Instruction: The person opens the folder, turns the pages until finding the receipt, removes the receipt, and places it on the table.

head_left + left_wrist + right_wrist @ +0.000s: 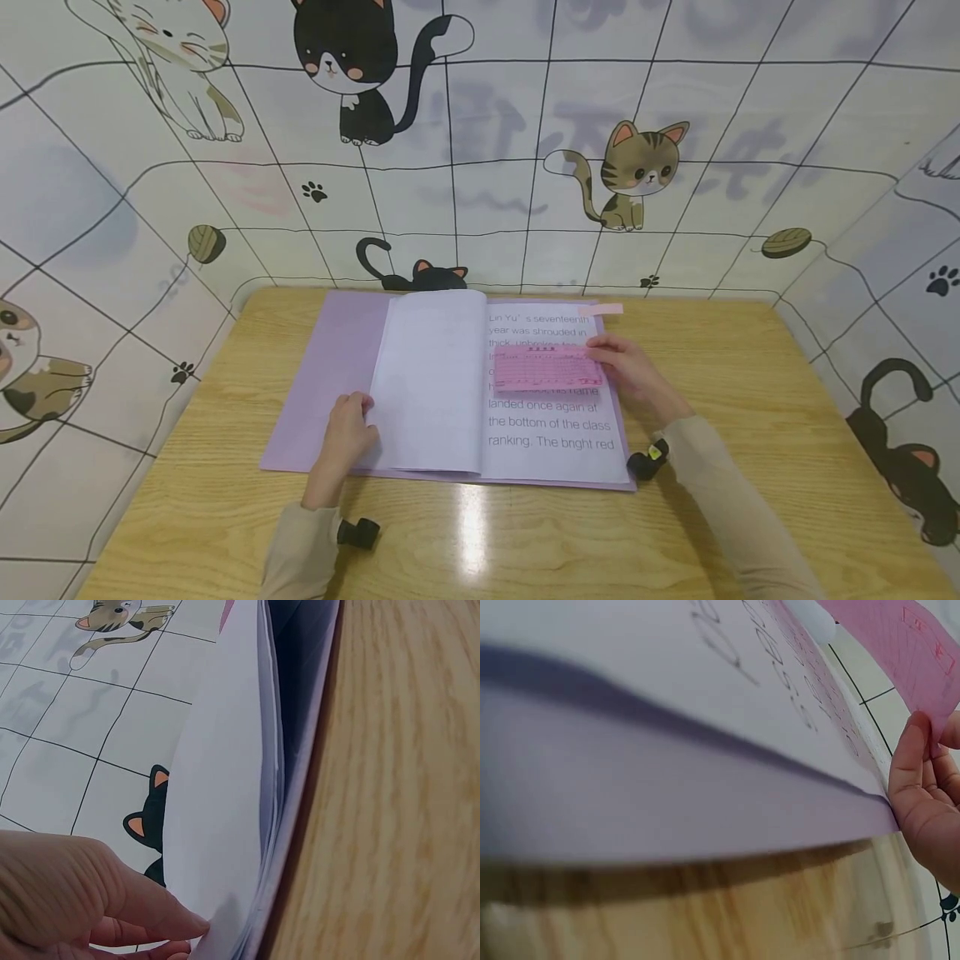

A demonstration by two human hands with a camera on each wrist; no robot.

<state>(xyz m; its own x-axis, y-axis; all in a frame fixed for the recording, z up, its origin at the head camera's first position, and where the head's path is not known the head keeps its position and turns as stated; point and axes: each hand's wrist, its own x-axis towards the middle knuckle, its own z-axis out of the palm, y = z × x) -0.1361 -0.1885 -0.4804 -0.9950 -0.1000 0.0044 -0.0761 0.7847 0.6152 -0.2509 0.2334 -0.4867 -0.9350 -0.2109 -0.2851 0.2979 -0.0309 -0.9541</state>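
Note:
An open book-like folder with a lilac cover (347, 350) lies on the table. Its left page (435, 375) is blank white; its right page (555, 458) carries large printed English text. My left hand (347, 435) rests at the left page's outer edge, and in the left wrist view the thumb (169, 915) touches the white paper. Between thumb and fingers, my right hand (630, 367) pinches the right end of a pink printed slip (543, 371). The slip lies over the text, hiding several lines. Red marks show on the slip (922, 645) in the right wrist view.
A pale pink tab (611, 309) sticks out at the right page's top corner. The wooden table (750, 400) meets a wall (495, 200) printed with cats and grid lines. Black wrist cameras (360, 533) sit by both beige sleeves (303, 550).

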